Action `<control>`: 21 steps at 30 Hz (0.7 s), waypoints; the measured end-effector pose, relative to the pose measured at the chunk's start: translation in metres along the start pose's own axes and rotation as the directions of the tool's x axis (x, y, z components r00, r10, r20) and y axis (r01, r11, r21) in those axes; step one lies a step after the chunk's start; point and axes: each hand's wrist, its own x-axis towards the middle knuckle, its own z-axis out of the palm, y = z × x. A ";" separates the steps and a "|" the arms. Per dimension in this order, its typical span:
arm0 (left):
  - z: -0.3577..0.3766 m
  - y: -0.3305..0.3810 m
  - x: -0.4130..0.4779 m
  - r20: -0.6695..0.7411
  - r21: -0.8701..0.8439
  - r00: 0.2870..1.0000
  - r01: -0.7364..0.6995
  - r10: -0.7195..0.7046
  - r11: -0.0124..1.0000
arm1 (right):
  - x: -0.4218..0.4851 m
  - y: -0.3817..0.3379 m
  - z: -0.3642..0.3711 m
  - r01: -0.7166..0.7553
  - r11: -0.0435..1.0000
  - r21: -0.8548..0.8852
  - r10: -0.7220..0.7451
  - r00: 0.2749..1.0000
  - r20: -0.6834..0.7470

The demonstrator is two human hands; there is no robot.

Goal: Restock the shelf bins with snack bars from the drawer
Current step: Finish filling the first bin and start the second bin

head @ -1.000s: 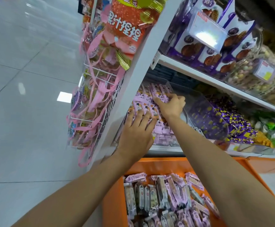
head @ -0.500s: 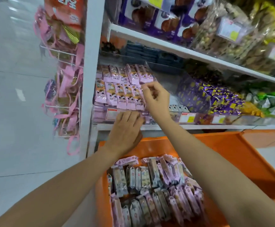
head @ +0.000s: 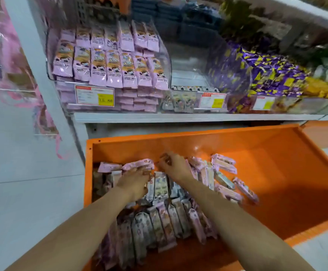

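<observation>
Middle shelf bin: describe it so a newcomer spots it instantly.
Find the white shelf above the orange drawer. On it, look between the clear bin stacked with pink bars and the heap of purple candy. The middle bin is the only one nearly empty, with a few small packets at its front.

Shelf (head: 178,117) w/ clear bins (head: 190,63) — drawer (head: 276,182) w/ bars (head: 159,222)
</observation>
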 end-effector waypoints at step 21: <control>0.055 0.017 0.017 0.119 -0.145 0.981 0.171 -0.154 0.975 | -0.016 0.051 0.056 -0.288 0.956 -0.057 0.292 0.904 0.313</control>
